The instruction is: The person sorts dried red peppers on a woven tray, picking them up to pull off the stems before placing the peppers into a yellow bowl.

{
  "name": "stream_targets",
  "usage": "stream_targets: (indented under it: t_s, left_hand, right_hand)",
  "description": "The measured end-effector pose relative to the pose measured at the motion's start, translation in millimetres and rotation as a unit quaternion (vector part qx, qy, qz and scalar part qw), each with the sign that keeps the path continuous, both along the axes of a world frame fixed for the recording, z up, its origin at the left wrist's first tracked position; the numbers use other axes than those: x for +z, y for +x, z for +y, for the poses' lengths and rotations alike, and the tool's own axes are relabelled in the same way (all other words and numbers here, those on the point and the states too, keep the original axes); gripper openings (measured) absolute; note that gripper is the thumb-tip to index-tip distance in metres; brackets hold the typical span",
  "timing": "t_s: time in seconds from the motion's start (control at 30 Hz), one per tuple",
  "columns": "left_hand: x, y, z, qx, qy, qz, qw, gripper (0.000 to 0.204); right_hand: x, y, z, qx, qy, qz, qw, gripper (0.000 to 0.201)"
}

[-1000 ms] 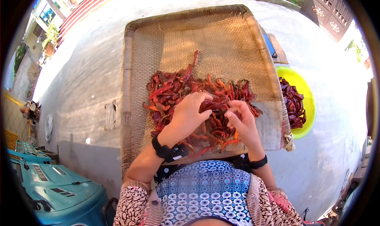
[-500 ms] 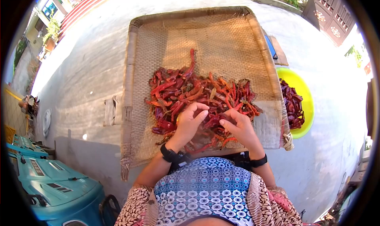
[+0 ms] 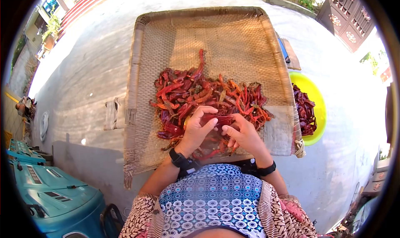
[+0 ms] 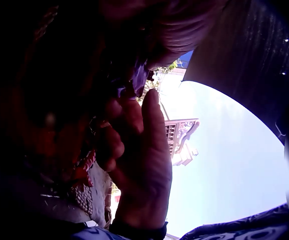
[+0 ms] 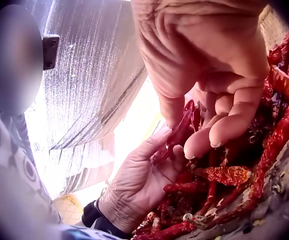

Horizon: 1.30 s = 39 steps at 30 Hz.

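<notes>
Both hands meet over a heap of dried red chilies [image 3: 179,92] on a woven bamboo tray [image 3: 166,38]. Between them stretches a dark red chili [image 3: 223,120]. My left hand [image 3: 195,131] pinches its left end with thumb and fingers, and my right hand [image 3: 246,137] pinches the other end. In the right wrist view the glossy chili [image 5: 185,122] runs from the left fingers up to the right thumb and fingers. The left wrist view is mostly dark, with the right hand [image 4: 147,165] showing across from the left.
A yellow-green basin [image 3: 318,108] of dark red chilies stands right of the tray. Behind it a blue flat thing [image 3: 284,50] lies on a board [image 3: 292,56]. A teal vehicle [image 3: 62,200] is at lower left. A dark gate [image 3: 346,19] stands far right.
Both hands have drawn down toward the body and closer together. The chili between them now lies stretched from hand to hand. More of the heap shows beyond the fingers.
</notes>
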State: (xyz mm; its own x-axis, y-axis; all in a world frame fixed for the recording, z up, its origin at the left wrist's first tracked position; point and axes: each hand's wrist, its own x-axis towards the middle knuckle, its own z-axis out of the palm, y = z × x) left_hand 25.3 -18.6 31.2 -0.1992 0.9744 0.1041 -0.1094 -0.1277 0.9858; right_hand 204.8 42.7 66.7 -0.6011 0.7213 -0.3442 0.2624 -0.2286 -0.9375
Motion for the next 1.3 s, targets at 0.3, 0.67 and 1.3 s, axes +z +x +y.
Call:
stream_targets:
  t_s: [0.3, 0.67, 1.3]
  left_hand:
    - [-2.0, -8.3, -3.3, -0.002, -0.001, -0.059, 0.998, 0.029]
    - [-10.0, -7.6, 0.0, -0.057, -0.038, -0.071, 0.995, 0.025]
    - [-15.0, -8.2, 1.8, -0.106, 0.002, -0.052, 0.993, 0.011]
  right_hand:
    - [-2.8, 25.7, 16.7, 0.012, 0.051, 0.019, 0.998, 0.017]
    - [-17.4, 64.4, 43.4, -0.249, -0.019, 0.266, 0.931, 0.026]
    - [-18.6, 21.1, 14.4, -0.063, 0.024, 0.139, 0.988, 0.007]
